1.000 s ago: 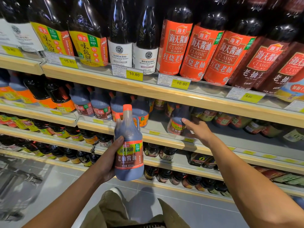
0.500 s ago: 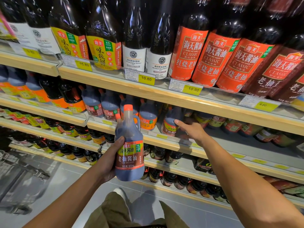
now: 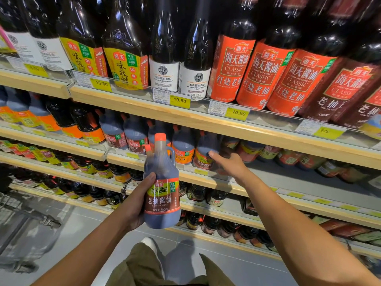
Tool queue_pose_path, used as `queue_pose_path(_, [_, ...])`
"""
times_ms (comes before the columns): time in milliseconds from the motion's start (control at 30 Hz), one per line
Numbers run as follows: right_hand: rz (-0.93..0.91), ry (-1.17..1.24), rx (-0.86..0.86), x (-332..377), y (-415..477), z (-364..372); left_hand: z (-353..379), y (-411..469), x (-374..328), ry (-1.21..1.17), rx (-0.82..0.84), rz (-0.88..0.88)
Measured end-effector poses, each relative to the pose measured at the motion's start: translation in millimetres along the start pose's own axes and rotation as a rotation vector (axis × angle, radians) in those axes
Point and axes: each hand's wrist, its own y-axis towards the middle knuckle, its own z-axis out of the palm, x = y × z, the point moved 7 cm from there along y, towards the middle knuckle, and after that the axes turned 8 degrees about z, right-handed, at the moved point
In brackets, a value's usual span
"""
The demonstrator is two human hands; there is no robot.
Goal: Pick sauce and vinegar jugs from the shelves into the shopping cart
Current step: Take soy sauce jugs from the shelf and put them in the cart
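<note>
My left hand (image 3: 137, 203) holds a dark soy sauce jug (image 3: 161, 188) upright in front of the shelves; it has an orange cap, a side handle and a red-green label. My right hand (image 3: 228, 164) reaches into the second shelf with fingers extended, its fingertips touching a similar jug (image 3: 205, 153) that stands there. More jugs (image 3: 183, 148) line that shelf to the left. The shopping cart (image 3: 26, 223) shows as blurred grey metal at the lower left.
Tall soy sauce bottles (image 3: 233, 65) fill the top shelf above yellow price tags (image 3: 179, 100). Small bottles (image 3: 195, 191) and packets crowd the lower shelves. The wooden shelf edge (image 3: 268, 131) juts out above my right hand. My legs and grey floor are below.
My right hand has slid left along the second shelf and now touches a jug. The left hand keeps the held jug in about the same place.
</note>
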Motion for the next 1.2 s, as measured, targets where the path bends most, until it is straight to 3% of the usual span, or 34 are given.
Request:
queue_pose_path(167, [-0.148,-0.059,-0.275,-7.7,-30.5,-26.0,21.5,6.9,7.2,0.03,0.048,-0.034])
queue_pose_path(267, [-0.189,-0.001,-0.054,-8.7,-59.0,-14.3,39.8,12.8,13.9,0.054,0.119,-0.055])
queue_pose_path(400, [-0.011,0.092,0.357,-20.8,-100.3,6.5,69.3,18.5,25.4,0.057,0.211,-0.067])
queue_pose_path(500, [0.02,0.042,0.469,-29.5,-119.5,11.9,94.1,23.1,34.9,0.062,0.263,-0.077])
queue_pose_path(767, [-0.04,0.023,0.308,-41.9,-125.5,-6.8,126.3,44.8,61.9,0.072,0.184,-0.146])
queue_pose_path(1067, [-0.029,0.129,0.196,-55.7,-107.6,-18.9,128.9,70.4,75.9,0.166,0.275,-0.242])
queue_pose_path(1200, [-0.033,0.119,0.141,-49.8,-90.1,-36.6,113.4,83.7,56.3,0.322,0.153,-0.162])
